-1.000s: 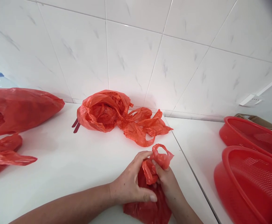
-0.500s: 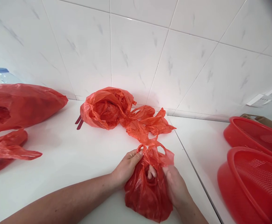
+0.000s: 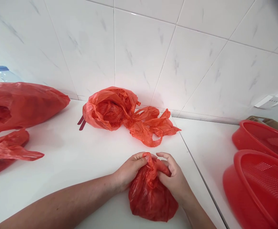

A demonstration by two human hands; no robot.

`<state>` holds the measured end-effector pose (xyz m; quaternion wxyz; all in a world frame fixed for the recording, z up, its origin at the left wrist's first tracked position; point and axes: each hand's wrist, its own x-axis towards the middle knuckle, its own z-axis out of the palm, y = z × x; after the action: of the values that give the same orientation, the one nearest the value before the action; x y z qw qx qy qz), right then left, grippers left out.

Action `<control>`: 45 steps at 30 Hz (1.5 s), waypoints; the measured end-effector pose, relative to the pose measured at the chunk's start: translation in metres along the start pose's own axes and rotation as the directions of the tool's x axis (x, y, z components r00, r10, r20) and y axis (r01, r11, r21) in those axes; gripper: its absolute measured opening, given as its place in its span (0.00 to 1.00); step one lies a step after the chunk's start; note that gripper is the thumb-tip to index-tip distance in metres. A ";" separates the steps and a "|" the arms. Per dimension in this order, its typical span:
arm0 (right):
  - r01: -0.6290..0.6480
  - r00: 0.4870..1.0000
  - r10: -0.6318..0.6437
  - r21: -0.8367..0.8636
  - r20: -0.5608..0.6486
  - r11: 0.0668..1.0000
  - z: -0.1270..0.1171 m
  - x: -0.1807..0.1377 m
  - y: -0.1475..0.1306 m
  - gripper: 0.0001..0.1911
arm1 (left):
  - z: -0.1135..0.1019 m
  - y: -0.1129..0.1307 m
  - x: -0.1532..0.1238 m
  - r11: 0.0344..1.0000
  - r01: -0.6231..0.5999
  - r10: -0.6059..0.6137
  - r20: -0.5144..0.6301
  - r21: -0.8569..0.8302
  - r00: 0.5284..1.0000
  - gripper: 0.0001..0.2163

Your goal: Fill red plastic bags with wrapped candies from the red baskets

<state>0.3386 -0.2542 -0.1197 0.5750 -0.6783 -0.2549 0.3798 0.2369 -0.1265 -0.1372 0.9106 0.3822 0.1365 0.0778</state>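
A filled red plastic bag (image 3: 153, 200) sits on the white tabletop close in front of me, its top gathered into a twisted neck. My left hand (image 3: 131, 168) pinches the gathered neck from the left, thumb on top. From the right, my right hand (image 3: 173, 175) grips the bag's top, with thumb and fingers bent around the plastic. The bag's contents show only as dark lumps through the film. Just beyond lies a heap of crumpled, lighter red plastic bags (image 3: 110, 109), touched by neither hand.
Two red plastic baskets (image 3: 241, 178) with mesh sides stand at the right, past a seam in the tabletop. On the left lie a large full red bag (image 3: 33, 101) and a smaller red bag (image 3: 12, 149). A bottle with a blue cap (image 3: 6, 73) stands behind, by the tiled wall.
The bag's loose handles, spread open before, are now drawn together into a narrow twisted neck. My right hand has moved up and inward, its fingers now over the top.
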 end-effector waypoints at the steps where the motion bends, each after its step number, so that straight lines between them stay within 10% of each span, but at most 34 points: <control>1: 0.000 0.999 -0.002 -0.059 -0.043 0.998 0.001 0.001 0.001 0.23 | 0.001 0.001 -0.001 1.000 -0.010 0.009 0.019 0.027 1.000 0.12; 9: 0.033 0.983 -0.087 -0.318 -0.160 0.948 -0.001 0.003 0.008 0.04 | 0.011 0.004 -0.008 0.937 -0.141 0.086 0.181 0.319 0.980 0.08; 19: 0.125 0.990 -0.133 -0.156 -0.045 0.980 -0.011 0.006 0.011 0.19 | 0.005 -0.003 -0.009 0.536 -0.410 0.283 0.301 0.738 0.911 0.09; 31: -0.066 0.970 0.002 0.255 0.245 0.965 -0.030 0.002 0.006 0.17 | -0.005 -0.004 -0.009 0.210 -0.551 0.373 0.454 0.808 0.809 0.15; 40: -0.015 0.988 -0.040 0.345 0.151 0.938 -0.041 0.008 0.005 0.12 | -0.002 -0.001 -0.012 -0.045 -0.576 0.397 0.543 0.816 0.740 0.14; 45: 0.078 0.996 -0.072 0.148 -0.044 0.986 -0.047 0.018 0.013 0.11 | 0.003 0.006 -0.022 -0.308 -0.653 0.368 0.720 0.692 0.589 0.08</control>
<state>0.3859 -0.2708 -0.1341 0.6429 -0.6305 -0.2400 0.3627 0.2169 -0.1294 -0.1272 0.2480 0.9068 -0.1325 0.3142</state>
